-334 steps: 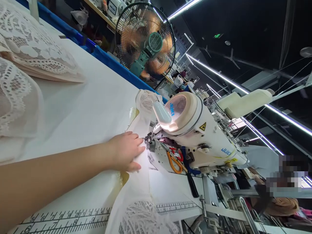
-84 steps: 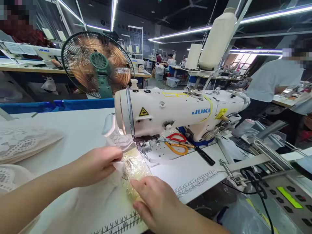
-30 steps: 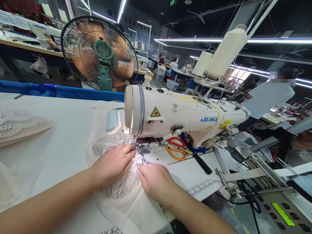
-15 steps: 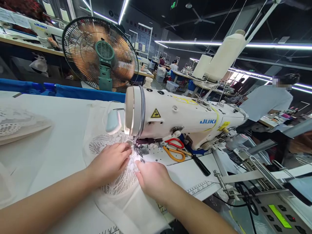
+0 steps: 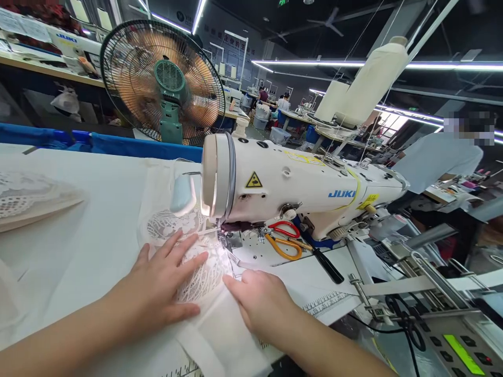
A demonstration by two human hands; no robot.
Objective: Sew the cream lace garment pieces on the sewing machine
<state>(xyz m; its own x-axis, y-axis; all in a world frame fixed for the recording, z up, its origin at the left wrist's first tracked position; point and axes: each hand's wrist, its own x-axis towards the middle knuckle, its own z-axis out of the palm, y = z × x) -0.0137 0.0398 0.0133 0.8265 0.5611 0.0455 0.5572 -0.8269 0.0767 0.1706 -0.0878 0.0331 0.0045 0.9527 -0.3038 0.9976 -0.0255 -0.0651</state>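
On the table [image 5: 106, 220], lace fabric [image 5: 211, 262] lies under the splayed left hand [image 5: 159, 288], pinched by the right hand [image 5: 264, 306].

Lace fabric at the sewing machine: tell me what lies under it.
White tabletop shows around the lace fabric, and ruler markings show on both sides. What lies directly beneath is hidden by the fabric and the left hand.

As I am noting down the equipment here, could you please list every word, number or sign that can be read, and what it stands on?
"JUKI": front sewing machine.
"JUKI": machine behind, far left.
Wordless yellow warning triangle: front sewing machine.
Too small or blurred: yellow label on the front sewing machine, table ruler numbers, wall lettering, upper-left papers.
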